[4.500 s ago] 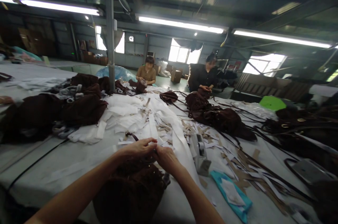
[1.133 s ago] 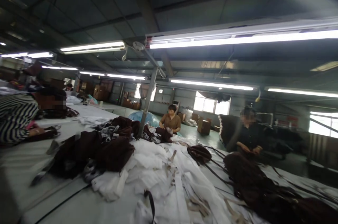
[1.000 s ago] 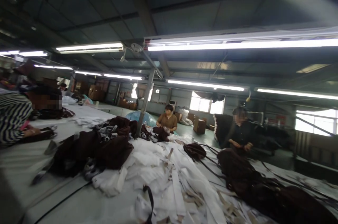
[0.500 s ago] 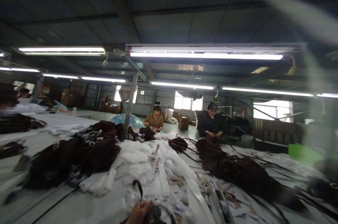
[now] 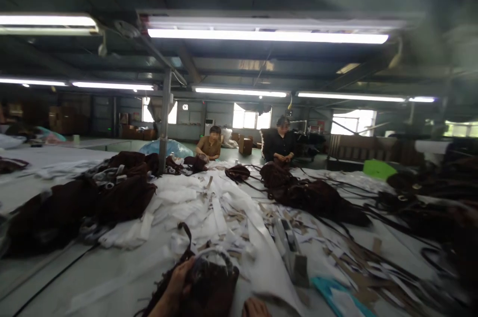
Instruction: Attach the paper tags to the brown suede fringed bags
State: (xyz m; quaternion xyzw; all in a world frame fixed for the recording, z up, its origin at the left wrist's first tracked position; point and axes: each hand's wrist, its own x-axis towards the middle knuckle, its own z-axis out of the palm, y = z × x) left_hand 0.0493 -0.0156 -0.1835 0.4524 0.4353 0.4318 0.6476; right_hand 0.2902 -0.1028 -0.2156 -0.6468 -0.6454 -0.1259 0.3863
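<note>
Far left: pile of dark brown bags (image 5: 80, 202) on the grey table (image 5: 74, 277), with pale strips and hardware mixed in on top. A thin black strap (image 5: 48, 272) runs across the bare table in front of it.

Just right of that, a heap of white paper strips and wrapping (image 5: 209, 207) down the table middle, brown cardboard scraps scattered through it. A steel post (image 5: 164, 123) stands behind the heap.

Bottom centre: left hand (image 5: 179, 279) lies on the left side of a dark brown bag (image 5: 211, 284), fingers (image 5: 185, 268) curled over its edge and gripping it. The bag sits on the table at the near edge, directly in front of the camera, touching the foot of the white heap. A curved handle arches over its top, and a dark strap loop sticks up just behind it. Motion blur here, so finer detail is unreadable.

Right hand (image 5: 256, 308) is only a sliver at the bottom edge, just right of the bag; finger state can't be told, contact with the bag can't be told.

Right of the hands: a tape dispenser (image 5: 291, 247) on the paper scraps, then a teal cloth (image 5: 336, 297) at the lower edge.

Far side: one person in a tan top (image 5: 209, 145) and another in dark clothes (image 5: 282, 143), both seated at the table with hands on brown bags.

Right: a second run of brown bags (image 5: 317, 197) with long dark straps trailing across the table, and a green item (image 5: 379, 168) beyond. Far right is blurred.
</note>
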